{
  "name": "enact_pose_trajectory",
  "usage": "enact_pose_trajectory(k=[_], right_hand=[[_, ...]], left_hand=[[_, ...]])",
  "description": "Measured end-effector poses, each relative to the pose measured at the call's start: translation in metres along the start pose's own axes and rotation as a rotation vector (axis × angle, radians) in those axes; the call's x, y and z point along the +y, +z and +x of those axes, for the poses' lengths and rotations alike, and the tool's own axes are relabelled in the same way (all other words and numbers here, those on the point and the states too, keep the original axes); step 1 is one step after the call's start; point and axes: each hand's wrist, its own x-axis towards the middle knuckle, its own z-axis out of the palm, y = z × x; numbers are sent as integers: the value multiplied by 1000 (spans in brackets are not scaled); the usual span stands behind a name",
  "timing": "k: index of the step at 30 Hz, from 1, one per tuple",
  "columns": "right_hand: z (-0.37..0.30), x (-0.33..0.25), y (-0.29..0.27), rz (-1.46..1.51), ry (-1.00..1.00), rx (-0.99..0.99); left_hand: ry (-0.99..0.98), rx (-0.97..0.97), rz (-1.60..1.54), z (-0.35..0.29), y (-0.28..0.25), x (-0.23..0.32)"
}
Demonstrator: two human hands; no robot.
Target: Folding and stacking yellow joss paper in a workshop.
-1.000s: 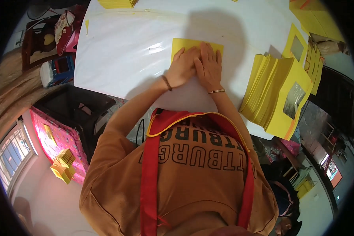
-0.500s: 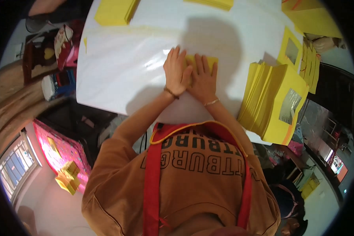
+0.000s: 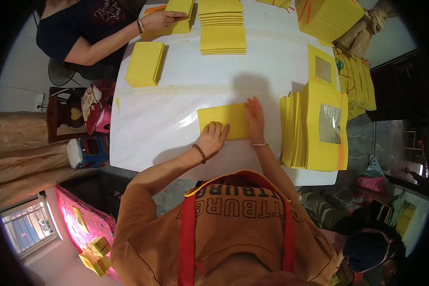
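Observation:
A flat yellow paper piece (image 3: 233,116) lies on the white-covered table in front of me, its long side running left to right. My left hand (image 3: 213,139) is at its lower left part, fingers bent and pressed together on the paper near the edge. My right hand (image 3: 255,119) is at the paper's right end, fingers stretched upward and a little blurred, the palm's side along that edge. Right of it stands a thick stack of yellow paper pieces (image 3: 293,131); the outermost piece has a clear window (image 3: 330,124).
A yellow stack (image 3: 144,64) lies at the far left, with more yellow piles (image 3: 222,39) at the back. A co-worker's hand (image 3: 163,21) rests on a stack there. Bundled yellow pieces (image 3: 355,81) sit past the right edge. A chair (image 3: 64,114) stands left of the table (image 3: 152,124).
My hands have moved apart from close together over the paper, showing more of it. My view has shifted, bringing the far piles and the co-worker's arm into sight.

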Motion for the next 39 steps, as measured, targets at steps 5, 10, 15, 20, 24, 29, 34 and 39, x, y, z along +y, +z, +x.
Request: enact_pose_trajectory(k=[5,10,15,20,24,29,34,39], right_hand=[[-24,-9,-27,-312,-68,221],[-25,-10,-29,-776,-146,110],[-26,-16,-20,-1082,-171,70],[-26,-19,-19,-1126,-162,73],[-23,-21,-18,-1157,-177,69],[-23,-19,-17,-1148,-180,68],[-23,-17,-17,-1168,-209,77],[-25,-21,-17,-1170,-206,65]], left_hand=[[146,55,-265,20,4,-48],[42,536,-56,116,-68,-124],[2,639,283,207,-39,-180],[8,423,264,224,14,-204],[8,240,257,227,5,-211],[63,175,256,223,3,-206],[78,196,192,228,10,-212],[47,19,76,233,5,-212]])
